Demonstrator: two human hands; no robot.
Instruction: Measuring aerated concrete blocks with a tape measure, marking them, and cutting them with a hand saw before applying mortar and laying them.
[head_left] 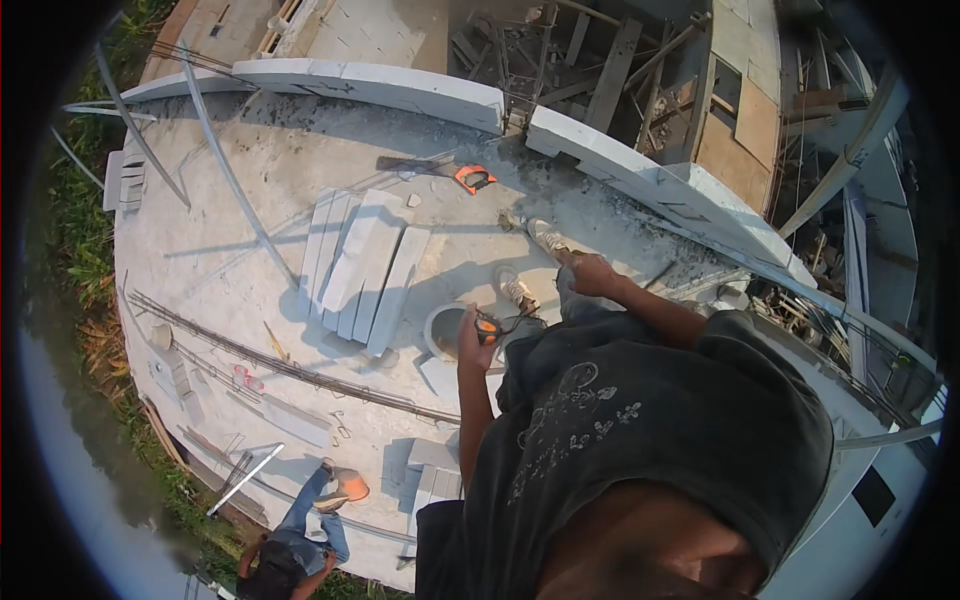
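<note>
My left hand point(474, 345) is closed round an orange and black tape measure point(487, 328), beside my knee. Right next to it stands a round bucket point(434, 346) with grey stuff inside. My right hand point(593, 276) is curled over my other thigh, its fingers closed; whether anything is in them is hidden. Several long pale blocks point(365, 265) lie side by side on the concrete floor, left of my shoes point(515, 289). Farther off rests a handsaw point(472, 180) with an orange handle and a dark blade.
A low wall of white blocks point(380, 87) curves across the far side. Long steel bars point(290, 368) cross the floor at left. At lower left another person point(290, 545) sits near an orange bucket point(352, 485). Slanting metal poles point(235, 170) stand at left; a block stack point(435, 470) is near.
</note>
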